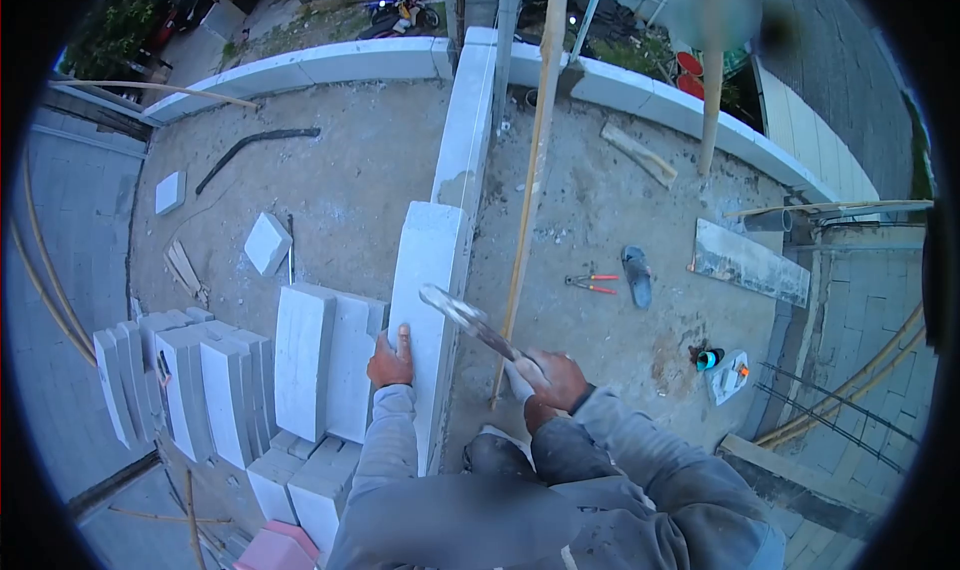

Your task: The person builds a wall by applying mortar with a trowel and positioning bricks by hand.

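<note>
Head view: left hand [390, 362], thumb spread, braces the white block [428, 255] atop the low wall [466, 120]; right fingers [558, 375] wrap a hammer-like tool [465, 316], and light, square taps clear of that thumb should serve best

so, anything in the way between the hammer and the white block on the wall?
Nothing visible. The hammer, in the right hand, overlaps the white block's right edge in view; the wooden pole passes behind the handle. The left hand is at the block's left side.
</note>
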The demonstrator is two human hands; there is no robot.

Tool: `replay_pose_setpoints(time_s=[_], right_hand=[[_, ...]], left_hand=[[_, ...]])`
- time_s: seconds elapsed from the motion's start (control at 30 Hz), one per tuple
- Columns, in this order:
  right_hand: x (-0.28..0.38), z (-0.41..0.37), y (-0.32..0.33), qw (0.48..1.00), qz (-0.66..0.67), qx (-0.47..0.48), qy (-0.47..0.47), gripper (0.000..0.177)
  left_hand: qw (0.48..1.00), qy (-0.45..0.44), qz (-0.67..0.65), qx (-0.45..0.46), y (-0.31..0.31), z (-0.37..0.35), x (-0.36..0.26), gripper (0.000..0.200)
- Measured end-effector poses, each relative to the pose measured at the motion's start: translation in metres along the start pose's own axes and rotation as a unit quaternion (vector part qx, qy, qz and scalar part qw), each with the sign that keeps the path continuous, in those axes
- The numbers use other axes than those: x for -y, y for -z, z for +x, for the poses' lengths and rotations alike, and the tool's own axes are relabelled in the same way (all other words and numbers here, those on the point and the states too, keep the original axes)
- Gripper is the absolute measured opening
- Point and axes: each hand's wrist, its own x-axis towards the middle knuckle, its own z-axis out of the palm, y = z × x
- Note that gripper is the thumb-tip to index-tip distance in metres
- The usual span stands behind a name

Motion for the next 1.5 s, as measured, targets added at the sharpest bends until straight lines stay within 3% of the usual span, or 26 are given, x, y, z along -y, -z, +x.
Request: replay_pose_setpoints(time_s=[0.13, 0.23, 0.33, 0.4, 0.47, 0.5, 0.57, 0.6, 0.67, 0.7, 0.73, 0.8, 0.83, 0.9, 0.93, 1.0, 1.1, 1.13, 1.2, 1.27, 1.33, 1.37, 1.4, 1.43, 1.47, 1.5], right_hand=[[-0.035, -0.053, 0.029, 0.999, -0.038, 0.017, -0.005, 0.046], [-0.074, -0.101, 0.039, 0.978, -0.149, 0.052, -0.133, 0.053], [-0.114, -0.149, 0.043, 0.959, -0.196, 0.052, -0.199, 0.056], [-0.15, -0.17, 0.045, 0.945, -0.228, 0.057, -0.228, 0.055], [-0.184, -0.185, 0.048, 0.903, -0.271, 0.11, -0.314, 0.058], [-0.193, -0.188, 0.051, 0.884, -0.248, 0.137, -0.372, 0.051], [-0.263, -0.204, 0.045, 0.856, -0.294, 0.197, -0.378, 0.044], [-0.258, -0.207, 0.045, 0.828, -0.327, 0.242, -0.386, 0.041], [-0.258, -0.228, 0.05, 0.819, -0.353, 0.255, -0.374, 0.038], [-0.268, -0.238, 0.046, 0.819, -0.343, 0.252, -0.384, 0.037], [-0.281, -0.245, 0.046, 0.82, -0.336, 0.245, -0.393, 0.037], [-0.309, -0.258, 0.056, 0.818, -0.329, 0.23, -0.413, 0.036], [-0.323, -0.267, 0.066, 0.813, -0.332, 0.226, -0.421, 0.036], [-0.334, -0.268, 0.081, 0.82, -0.288, 0.231, -0.438, 0.037], [-0.332, -0.266, 0.087, 0.808, -0.333, 0.264, -0.409, 0.037], [-0.322, -0.253, 0.093, 0.86, -0.333, 0.201, -0.33, 0.041], [-0.314, -0.211, 0.101, 0.853, -0.441, 0.199, -0.195, 0.035], [-0.303, -0.194, 0.1, 0.852, -0.447, 0.201, -0.185, 0.031], [-0.281, -0.162, 0.098, 0.854, -0.445, 0.201, -0.179, 0.024], [-0.249, -0.14, 0.095, 0.86, -0.425, 0.206, -0.191, 0.017], [-0.255, -0.098, 0.094, 0.86, -0.398, 0.24, -0.21, 0.012], [-0.231, -0.098, 0.09, 0.853, -0.405, 0.278, -0.177, 0.012], [-0.23, -0.086, 0.085, 0.849, -0.412, 0.284, -0.17, 0.012], [-0.236, -0.068, 0.078, 0.801, -0.491, 0.331, -0.092, 0.018], [-0.246, -0.046, 0.074, 0.738, -0.564, 0.371, -0.012, 0.026], [-0.259, -0.014, 0.063, 0.654, -0.618, 0.416, 0.132, 0.027]], left_hand=[[1.0, -0.002, 0.003, -0.005, 0.003, -0.002, -0.003, 0.065], [1.0, 0.021, 0.005, 0.004, 0.003, -0.002, -0.001, 0.068], [0.999, -0.027, -0.012, -0.014, -0.002, -0.003, 0.005, 0.072], [0.996, 0.009, -0.003, -0.084, 0.001, -0.015, -0.003, 0.072], [0.996, 0.066, -0.023, -0.059, 0.005, -0.035, -0.001, 0.066], [0.99, 0.052, -0.07, -0.112, 0.004, -0.054, 0.004, 0.064], [0.97, 0.021, -0.101, -0.222, -0.003, -0.097, 0.021, 0.055], [0.968, 0.034, -0.098, -0.23, -0.002, -0.12, 0.035, 0.055], [0.941, -0.024, -0.145, -0.305, -0.003, -0.174, 0.066, 0.049], [0.934, 0.019, -0.154, -0.321, -0.004, -0.203, 0.081, 0.043], [0.932, 0.032, -0.154, -0.326, -0.005, -0.23, 0.095, 0.043], [0.935, 0.181, -0.242, -0.187, -0.014, -0.285, 0.124, 0.036], [0.931, 0.141, -0.218, -0.256, -0.046, -0.309, 0.146, 0.026], [0.931, 0.16, -0.265, -0.192, -0.071, -0.364, 0.157, 0.019], [0.912, 0.194, -0.308, -0.188, -0.071, -0.396, 0.145, 0.016], [0.905, 0.243, -0.32, -0.142, -0.111, -0.447, 0.148, 0.018], [0.881, 0.313, -0.35, -0.057, -0.181, -0.515, 0.155, 0.023], [0.867, 0.338, -0.357, -0.081, -0.194, -0.538, 0.157, 0.023], [0.869, 0.42, -0.26, -0.031, -0.224, -0.584, 0.144, 0.038], [0.81, 0.499, -0.298, -0.077, -0.297, -0.626, 0.152, 0.053], [0.722, 0.624, -0.295, -0.052, -0.272, -0.657, 0.123, 0.06], [0.713, 0.633, -0.297, -0.054, -0.263, -0.67, 0.112, 0.06], [0.672, 0.67, -0.314, -0.046, -0.258, -0.681, 0.099, 0.061], [0.628, 0.704, -0.33, -0.037, -0.253, -0.685, 0.082, 0.063], [0.616, 0.712, -0.335, -0.036, -0.242, -0.682, 0.057, 0.063], [0.607, 0.704, -0.369, -0.026, -0.227, -0.678, 0.035, 0.06]])
